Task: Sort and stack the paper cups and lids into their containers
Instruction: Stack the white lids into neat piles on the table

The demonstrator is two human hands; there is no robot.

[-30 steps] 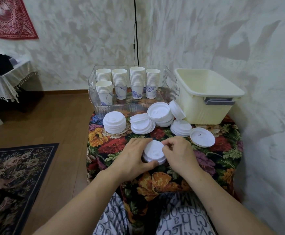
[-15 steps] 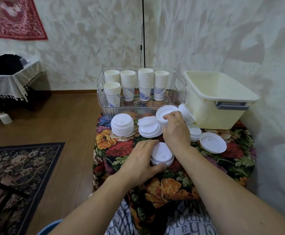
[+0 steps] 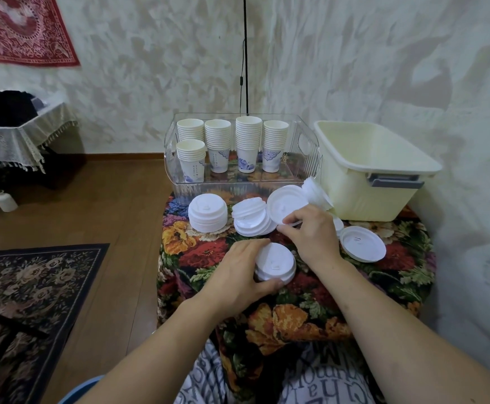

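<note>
Gathering lids is the step in hand: at centre frame the left hand (image 3: 239, 272) cups the near stack of lids (image 3: 274, 262), fingers and thumb curled round its left edge, while just above it the right hand (image 3: 311, 228) pinches the near rim of a tilted lid (image 3: 286, 204) between thumb and fingertips. Other lids lie on the floral cloth (image 3: 296, 313) in loose heaps: a neat pile (image 3: 207, 212) to the left, a slumped fan (image 3: 251, 218) beside it, a leaning cluster (image 3: 316, 192) touching the cream tub (image 3: 369, 170) at right, and a single upturned lid (image 3: 362, 243) near the right hand. Cups are already nested in five columns inside the clear bin (image 3: 179, 182) at upper centre; the tub, as far as its interior shows, holds no lids yet. Risks, as I judge them: lifting the pinched lid could drag its neighbours, since the fan and the leaning cluster sit close and unsteady. An off-centre drop onto the near stack might leave the lid unseated, and a lid nudged toward the cloth's front edge could slide off.
</note>
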